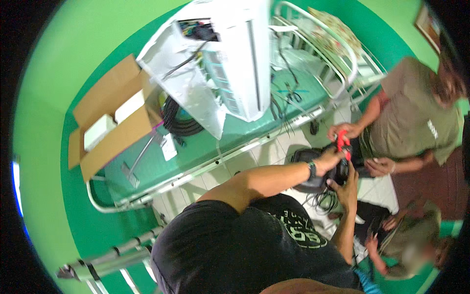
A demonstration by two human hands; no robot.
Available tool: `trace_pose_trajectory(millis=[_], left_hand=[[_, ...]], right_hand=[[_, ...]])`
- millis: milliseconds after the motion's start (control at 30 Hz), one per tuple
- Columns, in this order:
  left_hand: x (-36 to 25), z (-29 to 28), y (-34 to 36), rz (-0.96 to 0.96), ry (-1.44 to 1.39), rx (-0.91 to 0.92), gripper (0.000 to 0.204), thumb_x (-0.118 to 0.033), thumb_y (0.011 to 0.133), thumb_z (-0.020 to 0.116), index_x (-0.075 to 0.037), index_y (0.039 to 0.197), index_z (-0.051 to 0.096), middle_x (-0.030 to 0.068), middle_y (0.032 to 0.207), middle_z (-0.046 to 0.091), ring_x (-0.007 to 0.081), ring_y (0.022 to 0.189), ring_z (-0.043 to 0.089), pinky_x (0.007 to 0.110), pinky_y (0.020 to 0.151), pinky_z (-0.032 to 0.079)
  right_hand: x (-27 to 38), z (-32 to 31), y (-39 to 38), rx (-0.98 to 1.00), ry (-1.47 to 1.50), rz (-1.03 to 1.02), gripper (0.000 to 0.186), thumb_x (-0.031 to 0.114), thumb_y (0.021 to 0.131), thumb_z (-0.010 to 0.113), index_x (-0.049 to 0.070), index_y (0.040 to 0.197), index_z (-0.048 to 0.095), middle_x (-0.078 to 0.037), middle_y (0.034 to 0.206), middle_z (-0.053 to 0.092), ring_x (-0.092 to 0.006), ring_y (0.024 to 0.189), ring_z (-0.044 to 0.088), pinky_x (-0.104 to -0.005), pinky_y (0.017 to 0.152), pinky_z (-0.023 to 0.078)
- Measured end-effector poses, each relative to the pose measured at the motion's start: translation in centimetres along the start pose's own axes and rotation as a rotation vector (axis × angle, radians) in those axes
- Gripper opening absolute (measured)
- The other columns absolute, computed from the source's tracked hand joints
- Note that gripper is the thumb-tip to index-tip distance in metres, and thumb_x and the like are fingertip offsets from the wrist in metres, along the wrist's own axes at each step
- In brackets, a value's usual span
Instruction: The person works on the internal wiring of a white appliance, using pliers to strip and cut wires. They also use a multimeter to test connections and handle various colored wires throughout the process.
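Note:
My left hand [329,161], with a dark watch on its wrist, reaches right and closes on a red-and-black tool [344,142]; its exact kind is too small and blurred to make out. My right hand [346,190] grips the dark lower part of the same thing from below, thumb and fingers bent around it. A co-worker's hand [348,131] touches the red upper end. Under our hands sits a black bag or case [306,171], partly hidden by my left forearm. Thin dark cables [324,200] hang beside my right hand.
A white air-conditioner unit [245,63], its cover ajar, stands on a green-topped bed [196,161]. On the bed also lie an open cardboard box [110,81], coiled black hose [180,120] and a hammer [131,172]. A ladder [117,257] stands lower left; another person [416,235] crouches lower right.

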State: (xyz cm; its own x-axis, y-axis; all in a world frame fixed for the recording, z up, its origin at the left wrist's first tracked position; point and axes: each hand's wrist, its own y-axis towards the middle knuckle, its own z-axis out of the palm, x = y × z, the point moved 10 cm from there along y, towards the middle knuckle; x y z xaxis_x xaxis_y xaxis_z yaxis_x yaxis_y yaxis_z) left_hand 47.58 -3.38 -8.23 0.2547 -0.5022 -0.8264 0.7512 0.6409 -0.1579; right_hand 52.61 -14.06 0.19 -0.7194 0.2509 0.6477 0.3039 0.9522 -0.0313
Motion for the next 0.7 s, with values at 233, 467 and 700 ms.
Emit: trace_pose_trajectory(millis=[233,467,700], left_hand=[[-5.2,4.7,2.3,0.089,0.386,-0.15,0.093,-0.057,0.091,0.064,-0.013,0.16,0.021,0.034,0.16,0.021,0.046,0.152,0.015,0.053,0.122,0.021],[-8.9,6.5,3.1,0.216,0.251,-0.062,0.076,-0.026,0.093,0.068,-0.019,0.159,0.031,0.0224,0.161,0.028,0.0341,0.151,0.027,0.044,0.123,0.025],[-8.6,5.2,5.0,0.162,0.026,0.068,0.057,-0.019,0.092,0.068,-0.012,0.146,0.052,0.0148,0.144,0.053,0.0255,0.131,0.049,0.039,0.113,0.038]], right_hand=[[-1.3,-4.7,3.4,-0.315,-0.214,-0.246,0.101,0.029,0.078,0.086,0.003,0.156,0.029,-0.027,0.153,0.038,-0.0421,0.139,0.039,-0.0486,0.115,0.035],[-5.5,-7.6,5.2,-0.415,-0.04,-0.252,0.091,0.018,0.083,0.08,0.005,0.156,0.027,-0.021,0.15,0.044,-0.0353,0.135,0.045,-0.0467,0.113,0.037],[-2.6,-6.0,6.4,-0.35,0.295,-0.324,0.092,0.013,0.09,0.072,0.011,0.161,0.014,-0.017,0.152,0.042,-0.03,0.135,0.045,-0.044,0.113,0.038]])
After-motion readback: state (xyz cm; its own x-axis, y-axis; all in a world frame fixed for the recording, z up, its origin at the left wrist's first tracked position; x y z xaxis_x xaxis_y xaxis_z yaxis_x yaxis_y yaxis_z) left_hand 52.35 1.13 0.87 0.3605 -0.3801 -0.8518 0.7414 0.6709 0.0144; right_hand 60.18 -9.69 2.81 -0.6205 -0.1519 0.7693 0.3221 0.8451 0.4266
